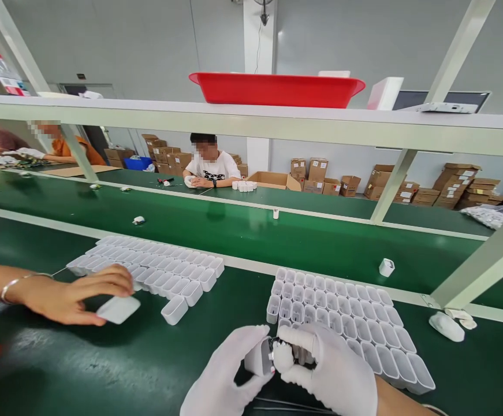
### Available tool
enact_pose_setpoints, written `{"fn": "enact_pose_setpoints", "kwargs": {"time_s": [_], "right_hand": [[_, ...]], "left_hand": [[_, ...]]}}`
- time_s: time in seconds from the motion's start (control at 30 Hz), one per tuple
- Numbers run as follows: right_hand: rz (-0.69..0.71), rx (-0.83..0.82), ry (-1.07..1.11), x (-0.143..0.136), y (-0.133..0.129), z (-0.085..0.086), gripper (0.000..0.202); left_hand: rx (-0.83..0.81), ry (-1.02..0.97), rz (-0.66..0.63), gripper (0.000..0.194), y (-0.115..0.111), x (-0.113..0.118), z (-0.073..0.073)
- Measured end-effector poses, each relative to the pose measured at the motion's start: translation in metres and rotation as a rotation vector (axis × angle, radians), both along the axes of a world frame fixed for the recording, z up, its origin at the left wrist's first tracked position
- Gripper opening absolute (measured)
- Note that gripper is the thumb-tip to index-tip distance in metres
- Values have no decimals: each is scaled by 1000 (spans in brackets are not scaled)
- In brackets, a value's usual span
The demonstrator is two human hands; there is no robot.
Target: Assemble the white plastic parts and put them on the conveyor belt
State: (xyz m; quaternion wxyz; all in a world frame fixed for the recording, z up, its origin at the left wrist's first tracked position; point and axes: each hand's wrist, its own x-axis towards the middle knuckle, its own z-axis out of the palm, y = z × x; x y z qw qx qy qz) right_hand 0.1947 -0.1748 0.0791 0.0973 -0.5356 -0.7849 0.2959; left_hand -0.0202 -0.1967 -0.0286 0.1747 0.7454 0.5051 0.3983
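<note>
Clamps thumb and fingers of the gloved left hand [216, 375] on a small white cup [257, 359], low and near the centre. Holds it on its side, with its long axis roughly left to right and its mouth seemingly toward the gloved right hand [335, 358]. Pinches a dark, metallic insert [271, 348] there between right thumb and fingers, hiding most of it (cannot tell the white lump [283, 358] alongside from a glove tip). Overlaps, with the same hand, rows of mouth-up cups [376, 341] just behind. Shows dark cords [294, 403] below, cut off at the bottom edge.

Shows, at left, a co-worker's bare hand [73, 297] pinching a blurred white piece [119, 310] near more cup rows [160, 268], with the arm cut off by the left edge. Farther out, has a white unit [387, 267] on the green belt [320, 248], with markings too small to read. Beyond, includes a person [223, 167] in a shirt with an illegible dark print, cartons [454, 188] with unreadable labels, and a bottle [8, 78] with blurred lettering.
</note>
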Motion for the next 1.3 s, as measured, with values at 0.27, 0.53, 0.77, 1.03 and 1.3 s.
{"fn": "enact_pose_setpoints", "kwargs": {"time_s": [0.27,0.53,0.77,1.03,1.3], "right_hand": [[-86,-64,-67,-2,-3,-2,22],[-37,-13,-72,2,-6,-16,6],[-6,114,-41,3,-7,-15,5],[18,28,-50,-1,-8,-7,7],[-71,-100,-140,-8,-9,4,13]], "left_hand": [[148,44,-15,54,2,-1,-8],[64,101,-20,62,-1,-2,-14],[88,94,-41,59,-1,1,-14],[79,120,-33,58,-1,-1,-15],[142,111,-64,58,0,0,-7]]}}
